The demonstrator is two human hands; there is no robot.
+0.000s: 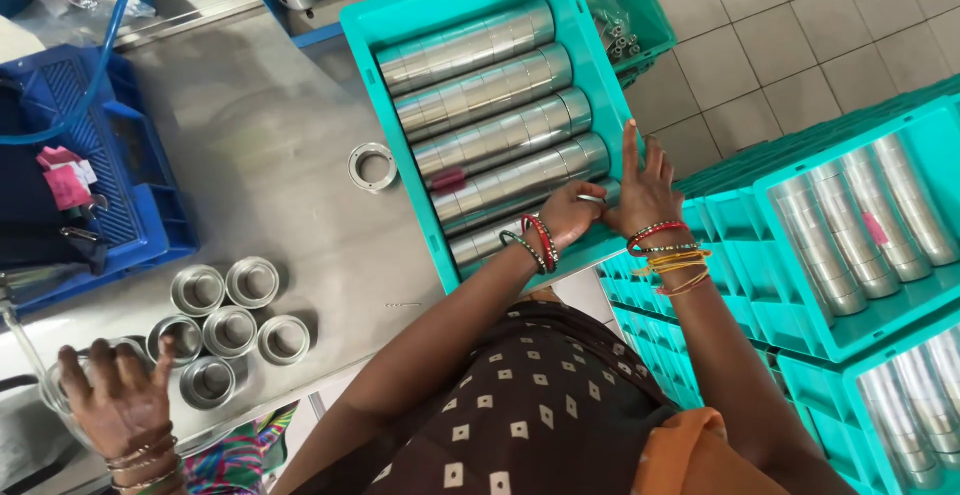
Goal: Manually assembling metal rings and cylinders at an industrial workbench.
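Steel surface [280,125] carries teal crate [380,45]. Left hand [568,217] grip pinches a metal ring [592,198] over the nearest row; right hand [642,195] fingers spread, beside it. Pink tag [448,180] on one row.

The crate [375,40] rests on the table [270,125] and holds rows of rings [490,90] laid side by side. Both the left hand [570,213] and the right hand [645,195] lie at the crate's near right corner. Left of the crate a single ring [372,167] lies on the table; further left and nearer stand the cups [228,323], and stacked crates [850,255] stand right of it.
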